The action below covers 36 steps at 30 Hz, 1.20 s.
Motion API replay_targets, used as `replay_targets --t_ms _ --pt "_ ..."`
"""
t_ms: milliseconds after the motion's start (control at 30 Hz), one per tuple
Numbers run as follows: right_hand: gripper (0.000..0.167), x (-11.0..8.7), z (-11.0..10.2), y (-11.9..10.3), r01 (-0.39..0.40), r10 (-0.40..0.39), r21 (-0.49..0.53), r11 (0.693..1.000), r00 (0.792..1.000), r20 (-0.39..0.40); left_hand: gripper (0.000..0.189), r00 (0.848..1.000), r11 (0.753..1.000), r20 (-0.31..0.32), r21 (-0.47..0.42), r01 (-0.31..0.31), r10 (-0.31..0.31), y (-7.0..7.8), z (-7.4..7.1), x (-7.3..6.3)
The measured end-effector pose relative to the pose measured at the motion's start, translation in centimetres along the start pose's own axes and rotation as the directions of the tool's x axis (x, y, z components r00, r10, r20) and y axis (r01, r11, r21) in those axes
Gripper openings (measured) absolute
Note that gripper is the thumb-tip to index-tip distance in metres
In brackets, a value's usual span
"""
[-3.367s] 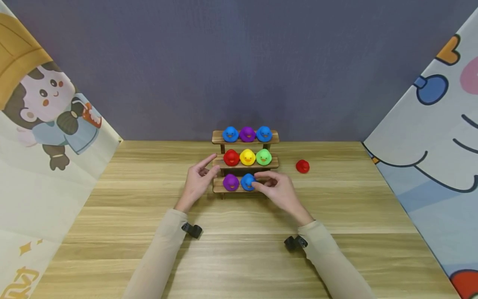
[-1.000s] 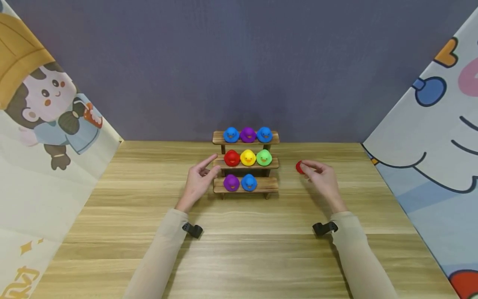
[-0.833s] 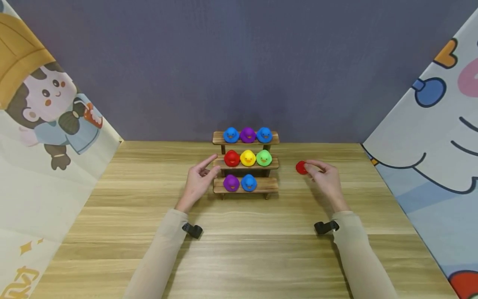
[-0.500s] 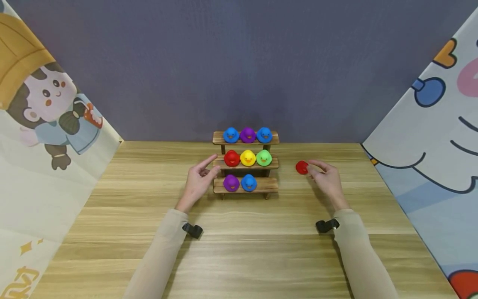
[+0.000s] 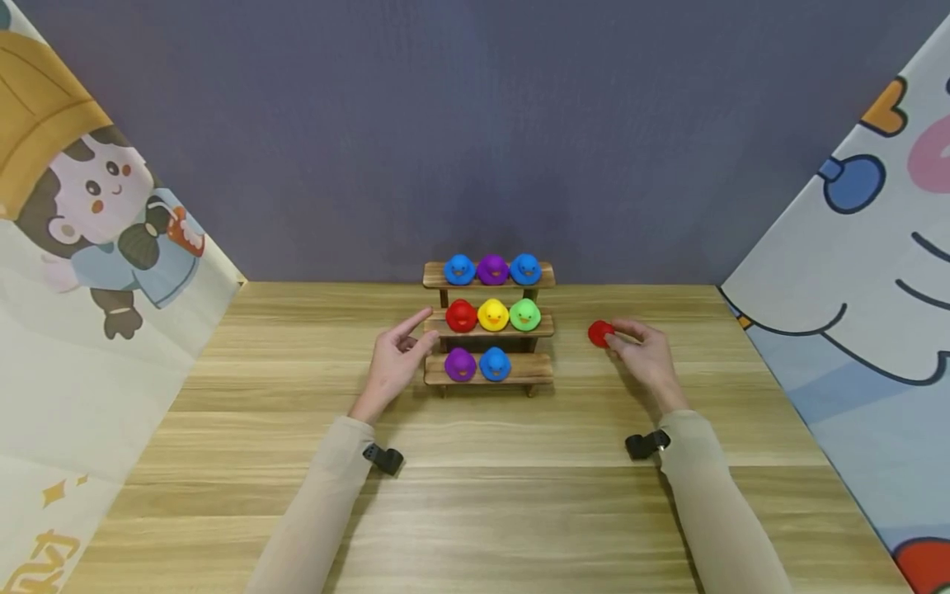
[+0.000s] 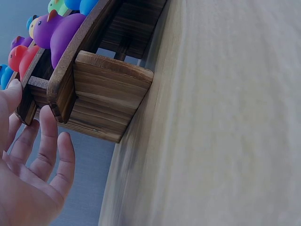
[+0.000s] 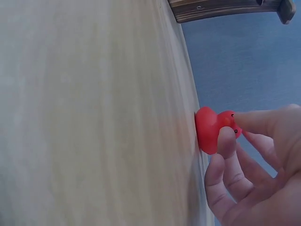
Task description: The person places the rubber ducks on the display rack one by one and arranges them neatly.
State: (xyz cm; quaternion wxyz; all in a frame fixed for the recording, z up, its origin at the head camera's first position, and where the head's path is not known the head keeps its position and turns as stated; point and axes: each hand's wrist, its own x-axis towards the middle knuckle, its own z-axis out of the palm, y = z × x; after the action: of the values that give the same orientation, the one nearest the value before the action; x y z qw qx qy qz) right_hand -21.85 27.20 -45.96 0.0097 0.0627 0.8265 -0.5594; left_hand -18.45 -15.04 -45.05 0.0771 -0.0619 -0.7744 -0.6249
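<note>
My right hand (image 5: 644,356) pinches a red rubber duck (image 7: 208,129) between thumb and fingers; the duck's base rests at the tabletop, right of the shelf. Its head lies partly behind the fingertips in the right wrist view. My left hand (image 5: 395,363) is at the left end of a three-tier wooden shelf (image 5: 530,368), its thumb and relaxed fingers right at the middle board. On the bottom tier sit a purple duck (image 5: 460,365) and a blue duck (image 5: 495,365), left of a bare stretch. The middle tier bears a red duck (image 5: 462,316), a yellow duck (image 5: 493,315) and a green duck (image 5: 524,315).
Two blue ducks flank a purple duck (image 5: 493,270) on the top tier. The wood-grain table (image 5: 490,503) meets a dark grey-blue wall (image 5: 475,132) behind the shelf. Cartoon-printed panels (image 5: 67,346) slant in from both sides. Each wrist wears a small black camera (image 5: 383,459).
My right hand left the blue duck on the bottom tier and moved right to the red duck on the table. It shifted slightly around that duck. My left hand stayed at the shelf's end.
</note>
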Motion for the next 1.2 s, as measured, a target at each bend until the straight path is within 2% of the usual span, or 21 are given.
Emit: replay_targets --t_ms 500,667,933,1200 --pt "0.048 0.5 0.2 0.9 -0.002 0.002 0.028 1.0 1.0 -0.012 0.048 1.0 1.0 -0.002 -0.006 -0.002 0.002 -0.1 0.0 0.0" --pt "0.049 0.4 0.0 1.1 -0.003 0.003 -0.002 1.0 1.0 -0.021 0.049 1.0 1.0 -0.002 -0.002 -0.004 0.004 -0.2 0.1 0.1" --pt "0.045 0.0 0.0 1.0 0.011 -0.014 -0.048 0.999 0.997 -0.079 0.048 1.0 1.0 -0.007 -0.008 -0.003 0.003 -0.1 0.1 0.1" --pt "0.042 -0.4 0.2 0.5 0.048 -0.057 -0.082 0.996 0.992 -0.114 0.048 1.0 1.0 0.0 -0.003 0.002 -0.002 -0.1 0.1 0.2"
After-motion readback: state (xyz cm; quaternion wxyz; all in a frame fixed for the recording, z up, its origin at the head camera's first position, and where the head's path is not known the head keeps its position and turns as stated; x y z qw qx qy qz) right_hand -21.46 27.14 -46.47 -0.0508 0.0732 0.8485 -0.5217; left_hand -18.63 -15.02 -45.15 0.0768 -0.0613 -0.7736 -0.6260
